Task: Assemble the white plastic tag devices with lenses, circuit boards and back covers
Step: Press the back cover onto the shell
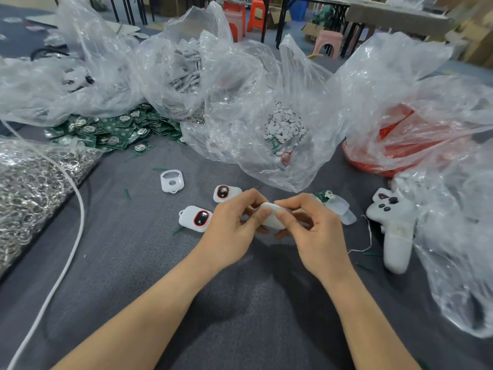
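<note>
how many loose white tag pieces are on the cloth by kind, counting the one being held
tags with red-ringed lens: 2
empty white shell: 1
tag held by left hand and right hand: 1
total: 4

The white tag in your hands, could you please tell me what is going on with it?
A person holds one white tag device above the grey table, left hand and right hand both pinching it. Two tags with red-ringed lenses lie to the left of the hands, an empty white shell beyond them. Green circuit boards are heaped further back.
</note>
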`<state>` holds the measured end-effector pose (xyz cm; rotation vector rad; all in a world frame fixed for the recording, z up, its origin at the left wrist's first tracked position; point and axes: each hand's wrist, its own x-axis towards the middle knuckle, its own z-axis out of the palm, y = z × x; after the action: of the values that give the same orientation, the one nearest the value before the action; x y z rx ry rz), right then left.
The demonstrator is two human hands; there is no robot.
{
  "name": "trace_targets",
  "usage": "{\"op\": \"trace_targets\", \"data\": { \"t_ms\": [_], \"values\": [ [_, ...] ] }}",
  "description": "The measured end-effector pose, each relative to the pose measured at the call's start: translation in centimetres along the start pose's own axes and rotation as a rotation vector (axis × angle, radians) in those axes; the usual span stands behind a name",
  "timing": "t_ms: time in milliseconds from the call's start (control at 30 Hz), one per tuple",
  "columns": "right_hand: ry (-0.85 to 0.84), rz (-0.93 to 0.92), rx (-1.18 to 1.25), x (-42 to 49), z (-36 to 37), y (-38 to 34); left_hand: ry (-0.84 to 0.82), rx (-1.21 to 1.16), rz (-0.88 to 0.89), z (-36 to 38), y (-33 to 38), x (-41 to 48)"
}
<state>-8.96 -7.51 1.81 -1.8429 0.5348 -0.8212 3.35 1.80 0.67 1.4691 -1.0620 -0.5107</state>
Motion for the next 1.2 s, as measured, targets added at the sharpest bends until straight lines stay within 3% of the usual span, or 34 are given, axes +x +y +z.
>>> {"op": "trace_targets", "data": {
  "t_ms": [267, 1067, 1200],
  "values": [
    [0.062, 0.14, 0.238, 0.28, 0.37, 0.23, 0.07, -0.338, -0.167, 0.88, 0.18, 0.0],
    [0.069, 0.04, 0.179, 0.39, 0.4, 0.61, 0.03, -0.332, -0.115, 0.69, 0.14, -0.29],
    [0.069, 0.063, 0.141, 0.33, 0.48, 0.82, 0.041, -0.336, -0.173, 0.57, 0.01, -0.11]
  ]
}}
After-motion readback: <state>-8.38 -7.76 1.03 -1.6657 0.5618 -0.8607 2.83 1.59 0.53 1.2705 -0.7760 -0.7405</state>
